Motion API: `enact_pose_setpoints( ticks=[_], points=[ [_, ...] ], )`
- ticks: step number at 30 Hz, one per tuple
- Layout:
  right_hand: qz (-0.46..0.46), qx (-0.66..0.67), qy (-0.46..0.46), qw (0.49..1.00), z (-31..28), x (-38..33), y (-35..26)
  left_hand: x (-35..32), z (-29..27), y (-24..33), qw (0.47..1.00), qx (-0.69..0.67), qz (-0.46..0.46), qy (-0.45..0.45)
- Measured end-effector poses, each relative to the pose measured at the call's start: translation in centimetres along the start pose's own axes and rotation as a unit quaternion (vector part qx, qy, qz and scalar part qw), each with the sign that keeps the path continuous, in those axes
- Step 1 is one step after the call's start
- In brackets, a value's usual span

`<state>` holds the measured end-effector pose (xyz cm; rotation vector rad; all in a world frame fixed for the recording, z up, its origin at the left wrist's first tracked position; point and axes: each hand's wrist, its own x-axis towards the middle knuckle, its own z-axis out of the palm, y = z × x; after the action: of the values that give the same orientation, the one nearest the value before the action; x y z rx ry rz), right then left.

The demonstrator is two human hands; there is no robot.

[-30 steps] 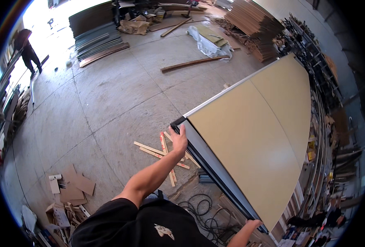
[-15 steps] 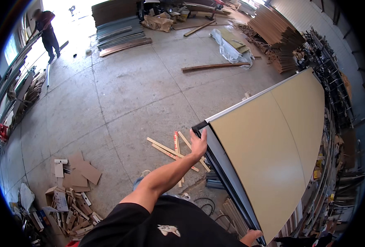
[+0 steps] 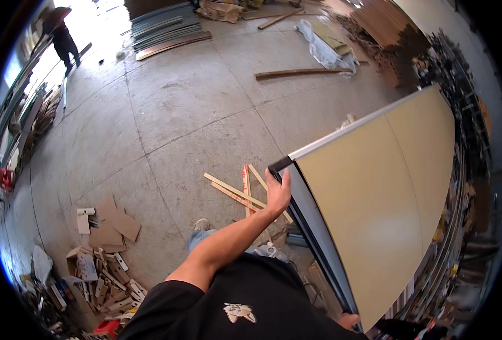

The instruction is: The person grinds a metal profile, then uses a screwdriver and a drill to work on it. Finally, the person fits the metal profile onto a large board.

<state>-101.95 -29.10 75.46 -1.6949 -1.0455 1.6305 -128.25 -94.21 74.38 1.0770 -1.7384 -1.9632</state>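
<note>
Left hand (image 3: 278, 195) clamped on the near top corner of a large tan panel (image 3: 375, 204), fingers wrapped over its dark edge. Panel standing tilted on its long side, reaching from that corner away to the right, pale trim along the upper edge. Right hand (image 3: 348, 321) only a sliver at the panel's lower end, pressed against the dark edge; grip impossible to tell. Thin wooden strips (image 3: 240, 191) scattered on the concrete floor (image 3: 194, 107) just beyond the left hand. Flattened cardboard pieces (image 3: 112, 224) lower left, beside a heap of scraps (image 3: 92, 272); no open box with visible contents. Stacked sheet boards (image 3: 166, 28) far off, top centre. Long timber plank (image 3: 296, 72) lying near crumpled plastic sheeting (image 3: 322, 48). Another person (image 3: 64, 39) standing well apart, top left, by the bright doorway.
</note>
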Motion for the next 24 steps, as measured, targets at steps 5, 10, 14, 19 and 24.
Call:
enact_pose_setpoints(
  ticks=[5, 10, 14, 19, 24],
  points=[
    [-0.004, 0.009, -0.003, 1.000, -0.5, 1.1, 0.1, -0.5, -0.4, 0.8, 0.999, 0.023, -0.020, -0.021],
    [-0.002, 0.023, -0.012, 1.000, -0.7, 1.6, -0.8, 0.1, 0.1, -0.3, 0.998, -0.019, 0.000, -0.054],
    [-0.004, 0.017, -0.022, 1.000, -1.1, 1.3, -1.5, -0.2, -0.8, 0.3, 0.999, 0.007, 0.028, -0.031],
    [-0.010, -0.001, -0.027, 1.000, -2.4, 1.1, -1.3, -0.3, -0.3, 0.5, 0.997, 0.037, -0.030, -0.056],
    [-0.014, -0.014, -0.057, 0.998, -3.2, -0.1, -0.8, 0.9, -0.3, -0.3, 0.997, 0.064, -0.005, -0.048]
  ],
)
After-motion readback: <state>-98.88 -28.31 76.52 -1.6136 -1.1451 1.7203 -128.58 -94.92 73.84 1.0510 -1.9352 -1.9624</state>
